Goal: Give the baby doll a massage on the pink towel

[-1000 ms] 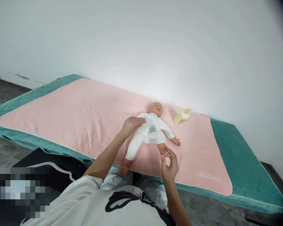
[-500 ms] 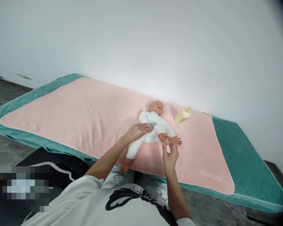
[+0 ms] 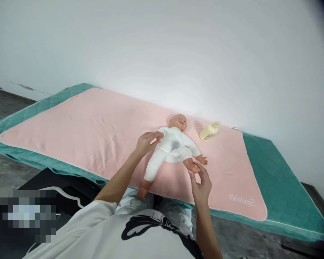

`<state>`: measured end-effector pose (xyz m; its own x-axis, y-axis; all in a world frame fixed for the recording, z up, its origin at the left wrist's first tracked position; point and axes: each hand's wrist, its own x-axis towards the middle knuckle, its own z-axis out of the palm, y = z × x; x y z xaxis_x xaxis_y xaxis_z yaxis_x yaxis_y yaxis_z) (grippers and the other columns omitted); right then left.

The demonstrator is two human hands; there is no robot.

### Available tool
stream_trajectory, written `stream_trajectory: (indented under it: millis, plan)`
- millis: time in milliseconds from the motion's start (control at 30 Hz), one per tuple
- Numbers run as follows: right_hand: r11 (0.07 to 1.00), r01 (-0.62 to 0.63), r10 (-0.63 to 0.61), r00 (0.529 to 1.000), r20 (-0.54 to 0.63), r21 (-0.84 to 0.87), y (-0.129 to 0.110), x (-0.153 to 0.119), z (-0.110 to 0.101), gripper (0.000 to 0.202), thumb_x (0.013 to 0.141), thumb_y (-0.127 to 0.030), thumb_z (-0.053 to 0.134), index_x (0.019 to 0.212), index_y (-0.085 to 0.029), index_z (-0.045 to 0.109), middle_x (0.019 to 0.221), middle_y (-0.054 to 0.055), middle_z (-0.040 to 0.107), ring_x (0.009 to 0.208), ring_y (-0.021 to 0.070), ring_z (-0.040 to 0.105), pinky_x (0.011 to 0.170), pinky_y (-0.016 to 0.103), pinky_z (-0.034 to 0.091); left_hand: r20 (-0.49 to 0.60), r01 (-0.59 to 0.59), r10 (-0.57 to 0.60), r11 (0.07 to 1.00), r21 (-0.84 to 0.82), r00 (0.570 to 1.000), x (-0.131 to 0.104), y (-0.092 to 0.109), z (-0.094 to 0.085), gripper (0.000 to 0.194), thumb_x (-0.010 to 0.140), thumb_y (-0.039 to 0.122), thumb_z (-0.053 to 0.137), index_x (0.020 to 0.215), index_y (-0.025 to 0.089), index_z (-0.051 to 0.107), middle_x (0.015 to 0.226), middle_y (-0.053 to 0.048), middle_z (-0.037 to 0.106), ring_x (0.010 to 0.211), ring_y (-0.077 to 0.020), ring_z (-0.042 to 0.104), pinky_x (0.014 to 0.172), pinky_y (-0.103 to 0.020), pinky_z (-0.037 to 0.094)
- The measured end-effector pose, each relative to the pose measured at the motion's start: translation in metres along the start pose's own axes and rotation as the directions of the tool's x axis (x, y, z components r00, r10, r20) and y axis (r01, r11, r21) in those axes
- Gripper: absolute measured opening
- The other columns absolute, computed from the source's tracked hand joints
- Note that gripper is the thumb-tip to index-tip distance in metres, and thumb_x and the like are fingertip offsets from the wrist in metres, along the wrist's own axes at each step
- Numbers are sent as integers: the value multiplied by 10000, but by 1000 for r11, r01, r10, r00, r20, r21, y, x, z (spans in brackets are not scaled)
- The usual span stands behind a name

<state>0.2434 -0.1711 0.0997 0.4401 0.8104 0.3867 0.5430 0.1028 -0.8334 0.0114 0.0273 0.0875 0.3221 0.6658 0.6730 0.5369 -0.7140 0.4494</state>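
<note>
A baby doll (image 3: 170,138) in a white cloth body lies on its back on the pink blanket (image 3: 118,122), head toward the wall. Its hand (image 3: 160,136) on the left side is pinched between the fingers of my left hand (image 3: 146,143). My right hand (image 3: 201,185) grips the doll's foot (image 3: 192,166) on the right side, with that leg bent outward. The doll's other leg stretches toward me, its foot (image 3: 144,189) at the bed's front edge. A dark grey spot shows on the doll's belly.
A pale yellow pump bottle (image 3: 209,132) lies tilted on the blanket, right of the doll's head. Under the blanket is a green quilted mattress (image 3: 278,180) against a white wall (image 3: 162,50). At lower left stands a black object (image 3: 62,180) with a white cable.
My left hand has moved up and left, drawing the doll's hand off its belly to the side. My right hand has shifted right and slightly down with the foot, spreading the leg outward.
</note>
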Motion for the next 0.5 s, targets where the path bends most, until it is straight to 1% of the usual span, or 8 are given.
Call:
stream_trajectory:
  millis: [100, 167, 267, 400, 500]
  plan:
    - [998, 54, -54, 998, 38, -16, -2, -9, -7, 406, 849, -356, 638, 1226, -205, 610, 1217, 104, 657, 1138, 261, 617, 973, 435, 514, -80, 171, -166, 983, 63, 983, 0, -12, -9, 319, 854, 424, 636, 1115, 243, 673, 1105, -58, 716, 1025, -228, 666, 950, -362, 491]
    - [998, 66, -66, 992, 108, 3, 0, -15, -9, 452, 852, -346, 638, 1282, -218, 579, 1281, 102, 626, 1192, 266, 591, 989, 437, 514, -114, 260, -251, 963, 74, 961, -1, -19, -16, 344, 835, 410, 663, 1137, 245, 663, 1130, -49, 706, 1047, -233, 654, 964, -357, 481]
    - [995, 83, -94, 967, 236, 55, 6, -25, -9, 493, 872, -317, 615, 1349, -231, 525, 1380, 99, 549, 1290, 274, 509, 1030, 451, 488, -120, 367, -361, 929, 37, 925, -5, -29, -26, 384, 833, 375, 665, 1191, 239, 633, 1181, -39, 682, 1081, -224, 638, 976, -335, 475]
    - [979, 174, -200, 922, 331, 108, 15, -40, -10, 473, 891, -243, 593, 1358, -258, 516, 1381, 72, 550, 1340, 260, 446, 1073, 462, 449, -112, 503, -504, 863, -40, 856, -15, -46, -33, 418, 837, 343, 640, 1235, 220, 607, 1206, -45, 666, 1117, -214, 621, 993, -319, 464]
    - [971, 218, -237, 888, 393, 95, 23, -52, -12, 475, 898, -218, 584, 1363, -270, 507, 1371, 65, 561, 1348, 252, 436, 1073, 467, 450, -61, 618, -619, 785, -45, 783, -23, -61, -37, 447, 831, 362, 640, 1254, 225, 599, 1214, -51, 663, 1129, -242, 615, 977, -349, 472]
